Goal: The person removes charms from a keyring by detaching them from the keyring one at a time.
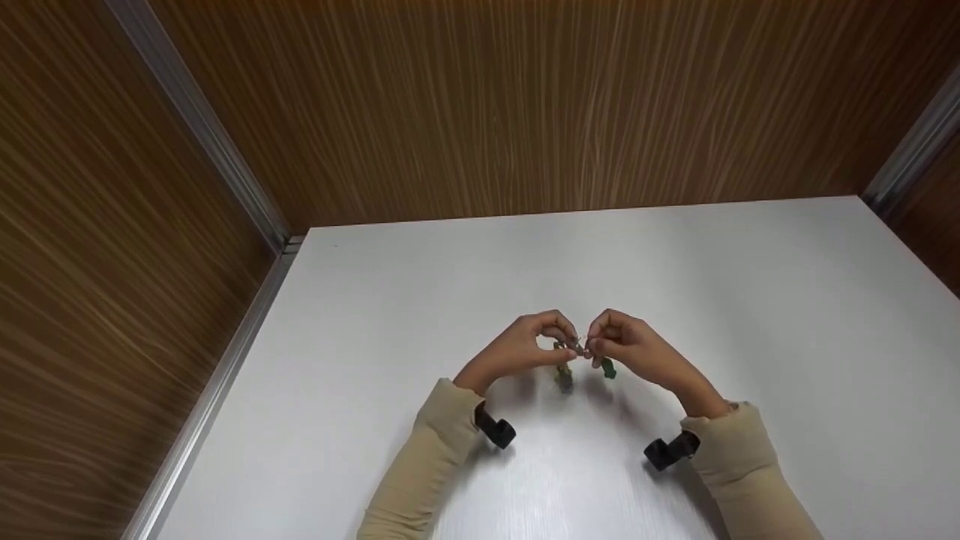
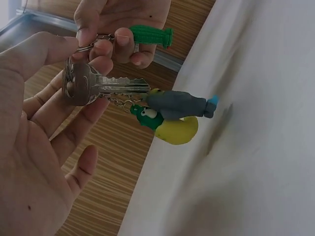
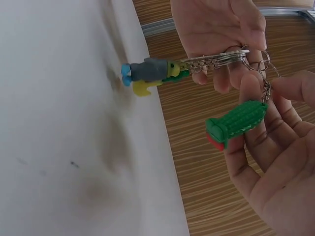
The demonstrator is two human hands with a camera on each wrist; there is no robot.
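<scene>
A key ring [image 2: 86,46] was pinched between the left hand [image 1: 525,346] and the right hand [image 1: 628,345], held just above the white table [image 1: 750,300] at the centre of the head view. A silver key [image 2: 98,86] hung from it at the upper left of the left wrist view. A grey and yellow figure [image 2: 177,110] dangled on a chain beside the key. A green charm [image 3: 236,123] hung against the right hand's curled fingers [image 3: 290,132].

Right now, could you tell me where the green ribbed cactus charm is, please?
In the right wrist view the green ribbed cactus charm hangs on its chain beside the right hand, below the metal key ring both hands pinch, above the white table.
</scene>
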